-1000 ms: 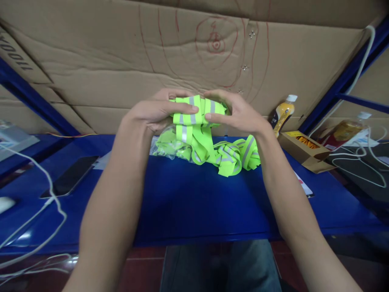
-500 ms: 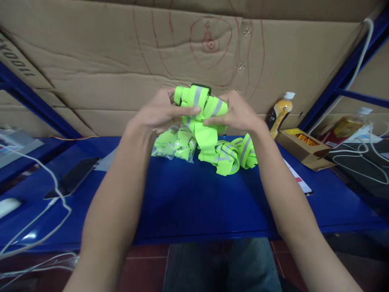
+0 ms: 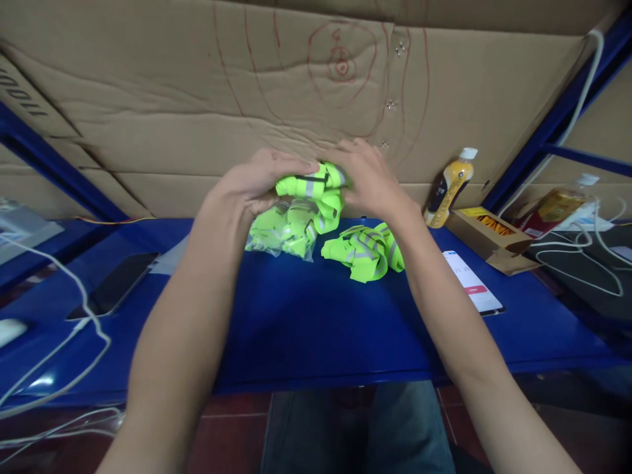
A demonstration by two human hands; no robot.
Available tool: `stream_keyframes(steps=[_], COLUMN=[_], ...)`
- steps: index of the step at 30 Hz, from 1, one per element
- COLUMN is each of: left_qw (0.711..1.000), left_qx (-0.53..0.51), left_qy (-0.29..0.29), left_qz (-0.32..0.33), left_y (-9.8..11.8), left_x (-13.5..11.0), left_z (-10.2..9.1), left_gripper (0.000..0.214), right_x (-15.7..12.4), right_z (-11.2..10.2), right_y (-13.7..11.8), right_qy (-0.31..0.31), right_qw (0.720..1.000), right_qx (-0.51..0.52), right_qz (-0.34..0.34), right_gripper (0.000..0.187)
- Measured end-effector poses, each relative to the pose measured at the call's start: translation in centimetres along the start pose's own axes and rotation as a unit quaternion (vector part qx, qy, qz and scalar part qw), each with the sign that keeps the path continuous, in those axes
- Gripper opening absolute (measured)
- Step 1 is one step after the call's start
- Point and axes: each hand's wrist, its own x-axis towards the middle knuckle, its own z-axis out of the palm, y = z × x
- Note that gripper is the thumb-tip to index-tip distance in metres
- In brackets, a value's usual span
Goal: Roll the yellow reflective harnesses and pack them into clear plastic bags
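Note:
Between my two hands, above the back of the blue table [image 3: 316,322], is a bundled neon-yellow reflective strap [image 3: 310,187] with silver bands and a dark edge. My left hand [image 3: 259,176] closes round its left end, the thumb hidden. My right hand [image 3: 366,174] curls over its right side, fingertips behind the roll. A loose length of the strap hangs down from the bundle. Below my left hand lies a clear plastic bag [image 3: 281,230] with similar neon-yellow material inside. Under my right forearm a second heap of reflective straps [image 3: 364,252] rests on the table.
A cardboard panel [image 3: 162,131] with red drawn lines stands behind. To the right are a yellow drink bottle [image 3: 450,189], an open carton [image 3: 494,238] and a lit phone [image 3: 473,283]. A dark phone [image 3: 116,284], white cable [image 3: 93,309] and mouse [image 3: 10,331] lie left.
The strap bundle has been turned and lowered slightly, more tightly gathered. My right hand has moved left and over its top. The lit phone shows more beside my right forearm.

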Motion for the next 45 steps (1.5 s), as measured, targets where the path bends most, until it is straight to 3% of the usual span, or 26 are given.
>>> stream_keyframes(steps=[3, 5, 9, 13, 16, 18, 22, 26, 33, 36, 40, 45], left_qw=[0.998, 0.994, 0.972, 0.964, 0.965, 0.98, 0.998, 0.985, 0.999, 0.997, 0.992, 0.973], left_qx=[0.055, 0.095, 0.186, 0.212, 0.185, 0.12, -0.042, -0.147, -0.037, -0.018, 0.011, 0.075], left_qy=[0.041, 0.032, -0.027, -0.006, 0.033, 0.034, -0.04, -0.086, -0.004, 0.014, 0.033, 0.028], left_qz=[-0.014, 0.041, 0.139, 0.159, 0.183, 0.155, 0.02, -0.004, 0.034, 0.067, 0.121, 0.217], left_y=[-0.2, 0.2, 1.3, 1.8, 1.6, 1.2, 0.7, 1.0, 1.3, 1.4, 1.6, 2.1], left_x=[-0.1, -0.5, -1.4, -1.8, -1.7, -1.6, -1.5, -1.3, -0.7, -0.7, -1.0, -1.9], left_z=[0.3, 1.0, 2.2, 3.1, 3.7, 4.1, 4.5, 4.0, 1.9, 1.4, 1.8, 2.8], left_gripper=[0.055, 0.061, 0.049, 0.042, 0.043, 0.047, 0.06, 0.066, 0.037, 0.039, 0.047, 0.051], right_x=[-0.2, -0.5, -1.3, -1.5, -1.4, -1.3, -1.5, -1.5, -0.5, -0.4, -0.6, -0.4], right_z=[-0.1, -0.5, -1.5, -1.5, -1.5, -1.8, -3.2, -3.8, -1.9, -2.2, -2.6, -0.9], right_y=[1.7, 2.8, 3.7, 3.5, 3.4, 3.4, 3.3, 2.8, 1.5, 0.6, 0.4, 1.9], right_qy=[-0.015, -0.028, -0.099, -0.119, -0.082, -0.057, -0.026, -0.016, 0.023, 0.011, 0.016, 0.028], right_qw=[0.991, 0.979, 0.946, 0.918, 0.919, 0.923, 0.94, 0.949, 0.953, 0.952, 0.949, 0.939], right_qx=[0.123, 0.198, 0.309, 0.376, 0.382, 0.374, 0.335, 0.309, 0.302, 0.305, 0.316, 0.343], right_qz=[-0.044, -0.039, 0.022, 0.046, 0.056, 0.063, 0.064, 0.063, 0.009, -0.023, -0.006, 0.01], right_gripper=[0.059, 0.06, 0.054, 0.055, 0.052, 0.048, 0.041, 0.031, 0.055, 0.074, 0.088, 0.099])
